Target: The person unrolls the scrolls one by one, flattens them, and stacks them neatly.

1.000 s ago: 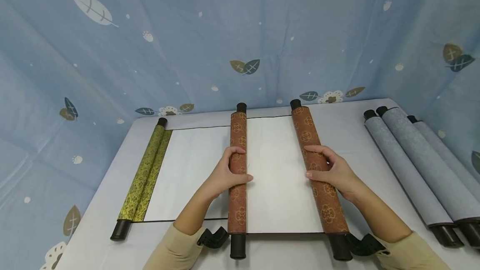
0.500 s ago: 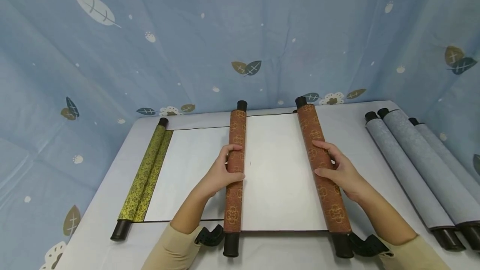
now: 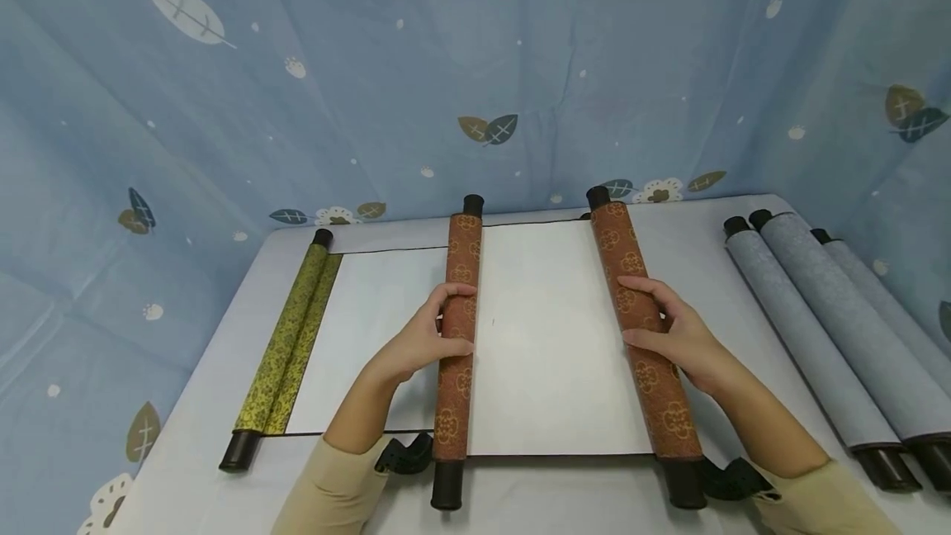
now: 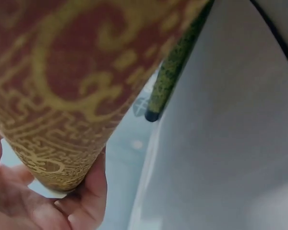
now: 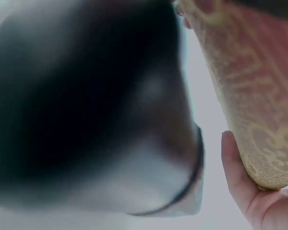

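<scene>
The brown scroll lies across the bench (image 3: 223, 337) in front of me, its two rolled ends running away from me with white paper (image 3: 546, 337) stretched flat between them. My left hand (image 3: 423, 341) curls round the left roll (image 3: 456, 329), my right hand (image 3: 669, 333) round the right roll (image 3: 639, 329), each grip mid-length

Head view high, facing down – wrist views pressed against brown rollers (image 3: 458, 329).
</scene>
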Demonstrator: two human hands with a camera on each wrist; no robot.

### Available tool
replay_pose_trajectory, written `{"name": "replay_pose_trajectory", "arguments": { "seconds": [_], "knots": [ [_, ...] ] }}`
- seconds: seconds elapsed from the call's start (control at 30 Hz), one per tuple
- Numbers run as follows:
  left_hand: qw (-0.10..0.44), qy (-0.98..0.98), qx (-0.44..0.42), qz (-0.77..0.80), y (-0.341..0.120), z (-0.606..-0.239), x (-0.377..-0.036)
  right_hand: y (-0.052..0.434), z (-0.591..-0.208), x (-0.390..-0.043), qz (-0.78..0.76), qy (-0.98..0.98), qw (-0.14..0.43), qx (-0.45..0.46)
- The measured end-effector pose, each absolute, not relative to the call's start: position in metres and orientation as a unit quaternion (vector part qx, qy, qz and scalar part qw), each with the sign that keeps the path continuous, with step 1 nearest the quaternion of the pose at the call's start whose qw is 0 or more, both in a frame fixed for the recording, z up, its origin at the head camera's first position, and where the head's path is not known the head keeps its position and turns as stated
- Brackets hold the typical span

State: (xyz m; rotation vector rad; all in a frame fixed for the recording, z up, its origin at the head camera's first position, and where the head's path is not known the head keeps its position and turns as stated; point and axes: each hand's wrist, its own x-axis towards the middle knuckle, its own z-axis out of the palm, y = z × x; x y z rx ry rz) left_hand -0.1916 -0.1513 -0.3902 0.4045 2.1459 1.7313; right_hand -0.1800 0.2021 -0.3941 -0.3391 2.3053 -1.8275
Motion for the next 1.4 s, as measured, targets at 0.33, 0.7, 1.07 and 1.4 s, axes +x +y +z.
{"name": "replay_pose_trajectory", "arguments": {
  "seconds": [0.33,0.7,1.07,1.4],
  "knots": [
    [0.198,0.767,0.127,0.597,-0.158,-0.387,-0.193,0.199,-0.382,-0.183,-0.595,0.790,0.097,-0.115],
    [0.186,0.799,0.094,0.564,-0.162,-0.377,-0.192,0.202,-0.368,-0.183,-0.577,0.797,0.093,-0.150],
    [0.159,0.814,0.131,0.543,-0.171,-0.377,-0.191,0.201,-0.370,-0.186,-0.559,0.821,0.064,-0.099],
    [0.164,0.821,0.129,0.531,-0.180,-0.376,-0.189,0.199,-0.373,-0.191,-0.549,0.828,0.037,-0.108]
  ]
}}
